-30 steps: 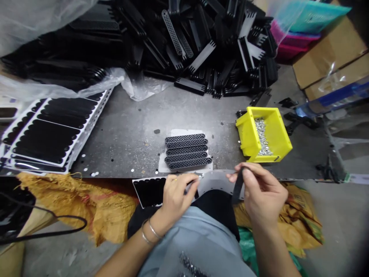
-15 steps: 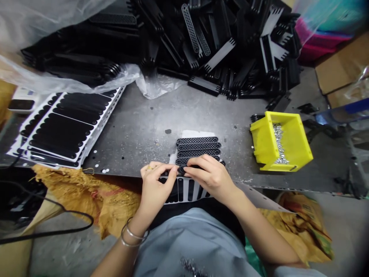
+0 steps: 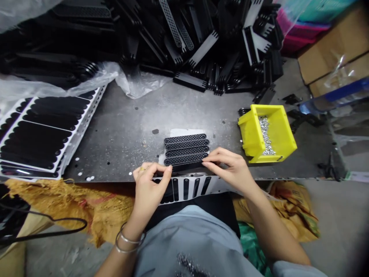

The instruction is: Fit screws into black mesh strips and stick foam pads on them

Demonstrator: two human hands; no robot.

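Four-slatted black lattice pieces (image 3: 186, 148) lie side by side on a white backing (image 3: 184, 132) near the table's front edge. In front of them is a smooth, dark adhesive strip (image 3: 186, 166), running left to right. My left hand (image 3: 151, 182) pinches the strip's left end between thumb and index finger. At its right end, the thumb and fingertips of my right hand (image 3: 229, 167) close on the other tip. Just below, a sheet of black stickers (image 3: 186, 189) hangs over the table edge, with gaps between its strips.
A yellow bin (image 3: 279, 132) of small metal parts stands to the right. Black plastic pieces (image 3: 198, 50) are heaped at the back. More sticker sheets (image 3: 37, 142) lie at the left beside clear plastic film (image 3: 138, 82). A woven sack (image 3: 109, 207) hangs below the edge.
My right hand has moved right, away from my left, to the strip's far end. My left hand stays near the left end. The view has shifted slightly right.
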